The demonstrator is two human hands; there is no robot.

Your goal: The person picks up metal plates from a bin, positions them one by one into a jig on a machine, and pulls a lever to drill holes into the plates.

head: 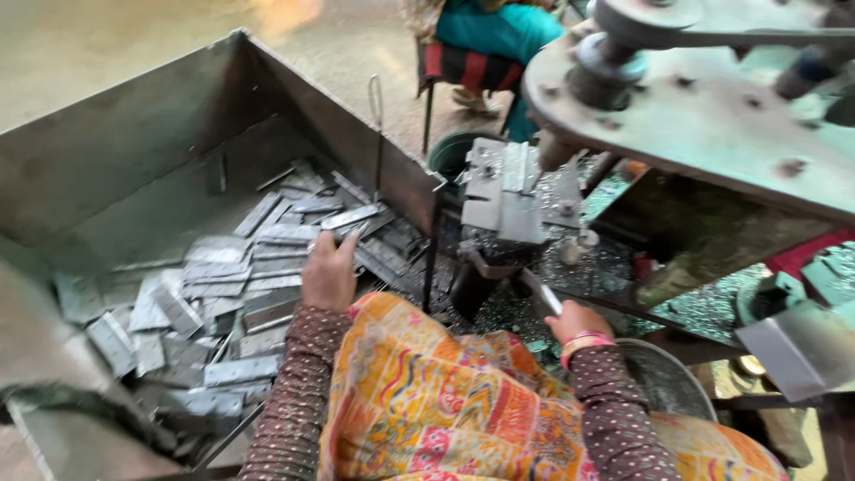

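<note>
Left hand: we see our left hand (329, 274) reaching into the metal bin (134, 142), fingers curled down over the heap of flat metal plates (232, 294); it touches the top pieces, but we cannot tell whether any one plate is pinched.
Right hand: our right hand (577, 322) is closed around one metal strip (545, 297), near the press die (503, 191).
Strip position: it sits in our right fist, between our lap and the machine, just below the die block.
Strip axis: its long axis runs diagonally, the free end pointing up and to the left, toward the die; we judge it is held by its near end so the far end can lead.
Plates in bin: they lie flat and overlapping in no single direction, sloping toward the near wall, likely because they were tipped in loose.
Bin placement: it stands touching the machine frame at our left, within reach of that hand.
Round pan: a metal pan (663, 379) sits under our right forearm, beside the machine.
Other person: someone in teal clothing (490, 36) sits beyond the machine, well apart.
</note>
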